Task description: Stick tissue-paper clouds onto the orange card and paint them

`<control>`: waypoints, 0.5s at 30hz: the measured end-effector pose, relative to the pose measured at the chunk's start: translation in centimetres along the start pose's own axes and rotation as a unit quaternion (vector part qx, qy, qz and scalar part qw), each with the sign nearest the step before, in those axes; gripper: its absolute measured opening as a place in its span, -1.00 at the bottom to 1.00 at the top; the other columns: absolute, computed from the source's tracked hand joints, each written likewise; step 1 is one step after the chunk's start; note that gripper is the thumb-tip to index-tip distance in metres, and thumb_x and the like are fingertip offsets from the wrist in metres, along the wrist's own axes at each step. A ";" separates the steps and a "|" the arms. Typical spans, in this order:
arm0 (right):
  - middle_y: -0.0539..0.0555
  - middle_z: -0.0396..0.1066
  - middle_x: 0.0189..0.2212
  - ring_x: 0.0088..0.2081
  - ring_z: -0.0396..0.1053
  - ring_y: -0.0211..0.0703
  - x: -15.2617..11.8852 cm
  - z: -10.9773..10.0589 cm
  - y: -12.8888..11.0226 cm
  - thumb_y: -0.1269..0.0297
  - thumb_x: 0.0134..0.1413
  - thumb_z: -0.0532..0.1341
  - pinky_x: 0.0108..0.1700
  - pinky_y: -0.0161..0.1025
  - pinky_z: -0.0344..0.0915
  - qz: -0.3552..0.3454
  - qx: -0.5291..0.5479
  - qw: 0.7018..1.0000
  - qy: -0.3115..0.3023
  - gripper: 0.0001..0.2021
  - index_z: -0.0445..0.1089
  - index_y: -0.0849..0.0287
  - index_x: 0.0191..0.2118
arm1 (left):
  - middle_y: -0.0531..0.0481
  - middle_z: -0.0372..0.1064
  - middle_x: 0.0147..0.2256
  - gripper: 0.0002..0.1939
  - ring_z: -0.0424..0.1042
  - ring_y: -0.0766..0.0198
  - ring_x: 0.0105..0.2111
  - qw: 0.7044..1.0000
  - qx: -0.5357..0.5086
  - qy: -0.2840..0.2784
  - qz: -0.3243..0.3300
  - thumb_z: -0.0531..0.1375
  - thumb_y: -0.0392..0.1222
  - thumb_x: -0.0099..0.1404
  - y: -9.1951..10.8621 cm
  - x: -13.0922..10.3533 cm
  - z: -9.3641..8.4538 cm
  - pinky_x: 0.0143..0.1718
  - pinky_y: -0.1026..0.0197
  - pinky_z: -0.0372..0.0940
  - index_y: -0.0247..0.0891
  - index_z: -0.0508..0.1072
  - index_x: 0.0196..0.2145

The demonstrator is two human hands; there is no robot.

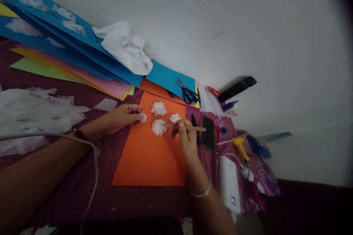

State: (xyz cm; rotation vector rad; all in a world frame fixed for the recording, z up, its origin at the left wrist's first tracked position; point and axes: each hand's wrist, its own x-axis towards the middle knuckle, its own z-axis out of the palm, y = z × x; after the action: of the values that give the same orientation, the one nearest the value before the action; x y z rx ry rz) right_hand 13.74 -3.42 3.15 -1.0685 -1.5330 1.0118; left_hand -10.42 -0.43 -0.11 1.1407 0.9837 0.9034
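My right hand (186,140) grips a flat wooden stick (196,128), and its tip meets a white tissue puff (158,128) on an orange sheet (149,161). Between the fingertips of my left hand (127,114) is a small white tissue piece (142,118), held over the sheet's left edge. Two more white puffs lie on the orange paper: one farther back (159,108), and a smaller one (175,118) beside my right fingers, partly covered by them.
At left are loose tissue pieces (30,117) and stacked blue sheets (91,49) bearing white puffs, with a crumpled white bag (125,46) on top. Pliers (186,91) rest behind the orange sheet. Right stand a phone (208,134), yellow glue gun (241,147) and white power bank (229,181). A cable (96,169) crosses my left forearm.
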 end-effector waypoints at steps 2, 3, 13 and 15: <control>-0.07 0.33 -0.61 -0.59 0.28 -0.28 0.2 -0.6 0.1 0.04 0.26 0.11 -0.52 -0.31 0.22 0.011 0.047 0.998 0.026 -0.72 0.30 0.12 -0.38 | 0.08 0.37 -0.48 -0.79 0.29 0.35 -0.49 1.000 0.007 0.000 -0.003 0.31 -0.06 0.11 -0.1 0.0 -0.1 -0.41 0.29 0.16 -0.23 0.41 -0.45; -0.09 0.32 -0.64 -0.62 0.26 -0.29 0.4 -1.0 0.3 0.03 0.24 0.13 -0.54 -0.33 0.20 0.018 0.066 0.997 0.036 -0.72 0.31 0.12 -0.38 | 0.08 0.37 -0.48 -0.79 0.29 0.35 -0.49 1.000 0.010 0.001 -0.005 0.30 -0.06 0.12 -0.1 0.0 -0.1 -0.41 0.29 0.16 -0.23 0.41 -0.45; -0.16 0.25 -0.73 -0.72 0.11 -0.37 2.6 -3.5 2.4 0.12 0.15 0.17 -0.58 -0.36 0.20 0.104 0.247 0.942 0.203 -0.79 0.33 0.15 -0.40 | 0.07 0.39 -0.44 -0.77 0.30 0.32 -0.43 0.991 0.135 0.014 -0.014 0.27 0.01 0.16 0.8 -0.4 -0.6 -0.38 0.30 0.19 -0.21 0.48 -0.44; -0.16 0.25 -0.73 -0.72 0.10 -0.37 2.8 -3.5 2.5 0.16 0.15 0.15 -0.58 -0.36 0.20 0.125 0.276 0.930 0.207 -0.81 0.33 0.15 -0.41 | 0.06 0.39 -0.44 -0.76 0.30 0.31 -0.43 0.988 0.154 0.021 -0.013 0.27 0.04 0.14 0.8 -0.4 -0.6 -0.39 0.30 0.19 -0.20 0.49 -0.44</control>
State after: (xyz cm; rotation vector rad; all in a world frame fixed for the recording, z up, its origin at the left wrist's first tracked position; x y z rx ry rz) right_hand 17.18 0.25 2.08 -0.9968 -0.7170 1.2057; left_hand -11.14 -0.44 0.70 1.3686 1.1995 0.7746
